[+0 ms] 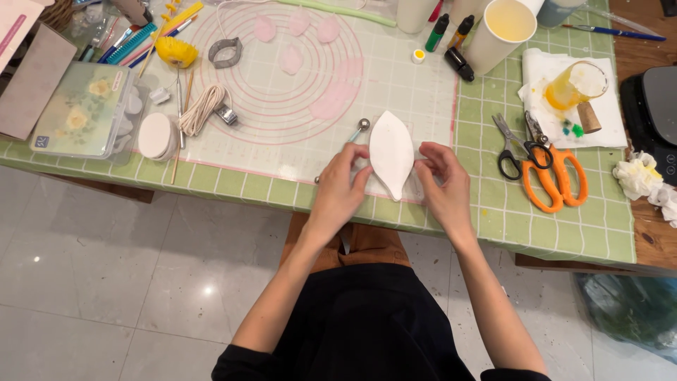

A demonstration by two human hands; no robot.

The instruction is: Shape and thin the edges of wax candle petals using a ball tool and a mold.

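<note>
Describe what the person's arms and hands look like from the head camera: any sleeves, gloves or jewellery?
Both forearms are bare up to about the elbow, where black sleeves begin at the picture's lower edge. The left hand and the right hand wear no gloves. No rings, watch or bracelets show at this size.

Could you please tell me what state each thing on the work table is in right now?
White leaf-shaped piece: flat on the mat, touched by both hands.
Left hand: fingertips on the piece's left edge.
Right hand: fingertips at its right edge.
Orange scissors: shut, lying flat.
Paper cup: upright, holds pale liquid.
Cord: coiled.
Plastic box: lid closed.
</note>
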